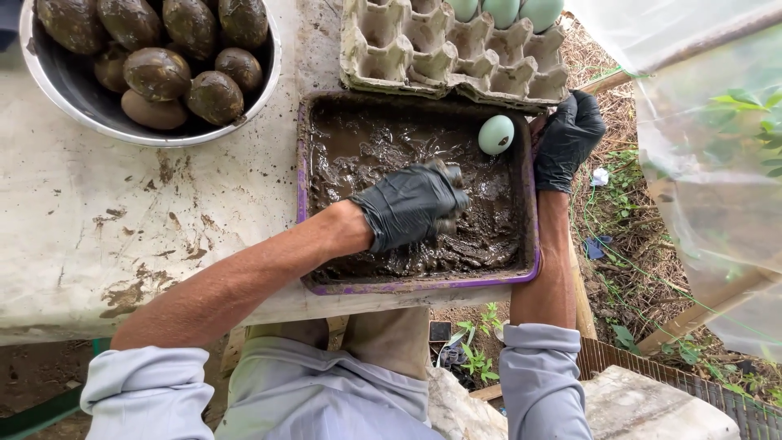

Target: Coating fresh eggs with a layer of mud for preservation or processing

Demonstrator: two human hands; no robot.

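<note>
While our left hand curls in mud | right hand grips tray rim | one egg in tray, three pale eggs far right

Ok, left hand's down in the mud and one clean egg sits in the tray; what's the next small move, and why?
Probably sweep the left hand toward the pale egg and roll it through the mud: its shell looks almost bare, unlike the coated eggs in the bowl, while the right hand rests at the tray edge.
</note>
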